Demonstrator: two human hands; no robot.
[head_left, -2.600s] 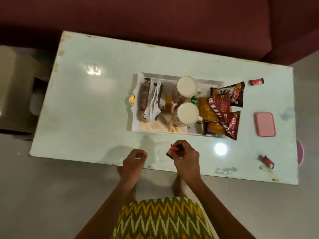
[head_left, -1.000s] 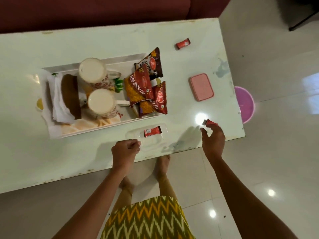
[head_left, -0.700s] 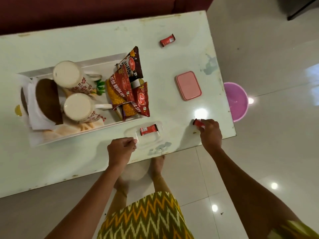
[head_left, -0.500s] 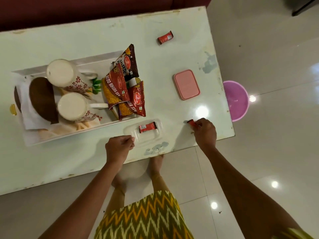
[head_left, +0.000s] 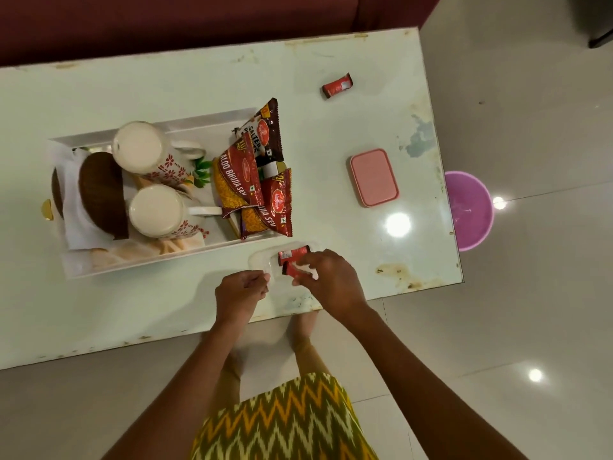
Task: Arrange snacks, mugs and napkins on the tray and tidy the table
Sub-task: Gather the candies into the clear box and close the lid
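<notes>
A white tray on the pale table holds two white floral mugs, white napkins under a brown piece, and red snack packets. In front of the tray lies a clear plastic box with one small red candy in it. My right hand pinches a second red candy over that box. My left hand grips the box's near left edge. A third red candy lies at the table's far right.
A pink lid lies on the right part of the table. A purple tub stands on the floor past the table's right edge. A dark red sofa runs along the far side.
My right hand picked up the red candy near the table's right front edge and carried it left to the clear box. My left hand stayed on the box.
</notes>
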